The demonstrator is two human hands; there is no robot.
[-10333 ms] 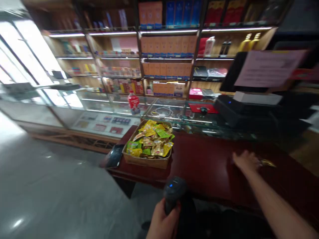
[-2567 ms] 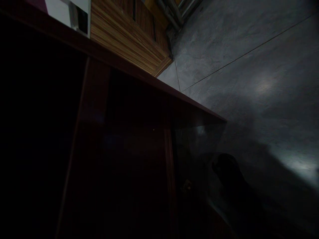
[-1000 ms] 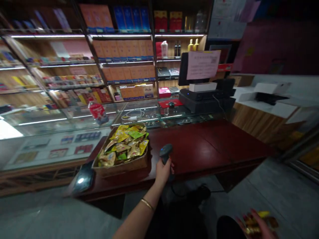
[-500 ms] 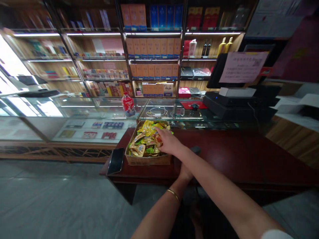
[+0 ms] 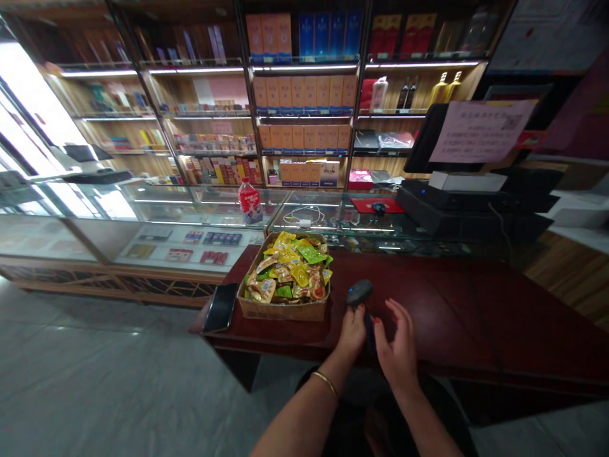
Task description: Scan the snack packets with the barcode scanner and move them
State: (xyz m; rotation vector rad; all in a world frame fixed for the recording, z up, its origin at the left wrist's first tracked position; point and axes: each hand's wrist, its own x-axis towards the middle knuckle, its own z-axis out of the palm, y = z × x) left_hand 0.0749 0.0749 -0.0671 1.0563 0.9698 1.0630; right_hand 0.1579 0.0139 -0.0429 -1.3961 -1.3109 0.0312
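My left hand (image 5: 353, 331), a gold bracelet on its wrist, grips the handle of a dark handheld barcode scanner (image 5: 360, 292) over the front part of the table. Just right of the scanner is my right hand (image 5: 398, 348), its fingers apart and nothing visible in them. To the left of both hands stands an open cardboard box (image 5: 283, 311), heaped with small yellow, green and gold snack packets (image 5: 285, 270).
A phone (image 5: 221, 307) lies left of the box at the edge of the dark red table (image 5: 457, 298). Behind it runs a glass counter with a red bottle (image 5: 250, 202), a cable and a mouse. A monitor with a pink sheet (image 5: 480, 133) stands back right.
My right hand has left the packets in the box and come back right, beside the scanner. My left hand keeps its hold on the scanner. The view has shifted slightly.
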